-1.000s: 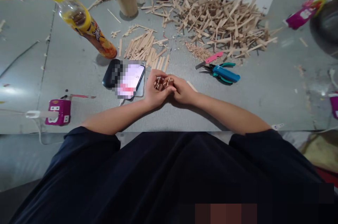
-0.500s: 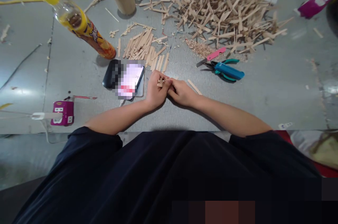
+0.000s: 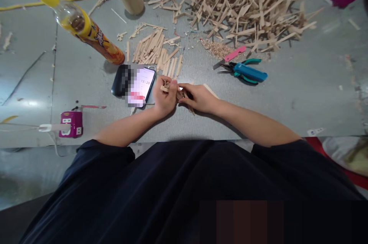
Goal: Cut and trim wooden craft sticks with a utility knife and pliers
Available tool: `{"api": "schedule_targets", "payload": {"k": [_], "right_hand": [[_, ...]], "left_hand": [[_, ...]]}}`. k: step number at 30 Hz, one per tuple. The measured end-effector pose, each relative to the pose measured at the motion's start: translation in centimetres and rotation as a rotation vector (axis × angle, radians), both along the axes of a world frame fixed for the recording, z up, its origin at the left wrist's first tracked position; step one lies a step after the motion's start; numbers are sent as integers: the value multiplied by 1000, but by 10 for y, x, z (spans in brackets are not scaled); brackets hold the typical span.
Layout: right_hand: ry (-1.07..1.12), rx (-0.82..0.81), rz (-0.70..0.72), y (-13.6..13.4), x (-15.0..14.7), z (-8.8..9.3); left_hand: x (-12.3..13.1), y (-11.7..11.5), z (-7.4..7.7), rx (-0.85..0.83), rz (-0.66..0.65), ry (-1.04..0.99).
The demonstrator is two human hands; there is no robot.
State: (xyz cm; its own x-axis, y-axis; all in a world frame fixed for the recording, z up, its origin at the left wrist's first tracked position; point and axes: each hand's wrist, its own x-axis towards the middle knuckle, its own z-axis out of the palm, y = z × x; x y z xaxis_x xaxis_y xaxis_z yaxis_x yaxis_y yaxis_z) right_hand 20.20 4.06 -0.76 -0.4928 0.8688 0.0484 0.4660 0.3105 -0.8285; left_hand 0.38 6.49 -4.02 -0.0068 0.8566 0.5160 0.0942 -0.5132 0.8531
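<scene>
My left hand [image 3: 164,100] is closed around a small wooden stick assembly [image 3: 165,88], whose light ends poke out above the fingers. Close beside it, my right hand [image 3: 198,97] has its thumb and fingers curled about the other end of the wooden pieces [image 3: 184,95], which stick out between the two hands. How these pieces join is hidden by the fingers. A single flat craft stick [image 3: 211,90] lies just behind the right hand. Beyond the left hand, short craft sticks [image 3: 149,48] lie in a loose heap.
A large pile of craft sticks [image 3: 238,6] spreads at the back. Blue-handled pliers [image 3: 248,72], a pink-handled knife [image 3: 234,54] and wood shavings [image 3: 215,49] lie right of centre. On the left are a phone [image 3: 142,85], black case [image 3: 120,80], yellow-capped bottle [image 3: 97,39] and purple power adapter [image 3: 71,123].
My hands have drawn slightly apart, the left shifting left. More of the wooden pieces now shows between them. The camera view has shifted a little.
</scene>
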Motion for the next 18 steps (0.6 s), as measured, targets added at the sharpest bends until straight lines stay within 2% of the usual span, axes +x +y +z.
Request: {"api": "schedule_targets", "payload": {"k": [4,8,12,15,18], "right_hand": [[4,-11,20,1,3,-1],[19,54,-33,3,11,1],[55,280,-116,1,19,3],[55,396,1,0,21,2],[31,399,127,-1,21,3]], "left_hand": [[1,4,1,-58,60,-75],[-1,2,2,-9,66,-22],[-2,-7,-7,21,-93,13],[-3,-13,-15,-47,-228,23],[-4,-15,-18,-66,-296,59]]}}
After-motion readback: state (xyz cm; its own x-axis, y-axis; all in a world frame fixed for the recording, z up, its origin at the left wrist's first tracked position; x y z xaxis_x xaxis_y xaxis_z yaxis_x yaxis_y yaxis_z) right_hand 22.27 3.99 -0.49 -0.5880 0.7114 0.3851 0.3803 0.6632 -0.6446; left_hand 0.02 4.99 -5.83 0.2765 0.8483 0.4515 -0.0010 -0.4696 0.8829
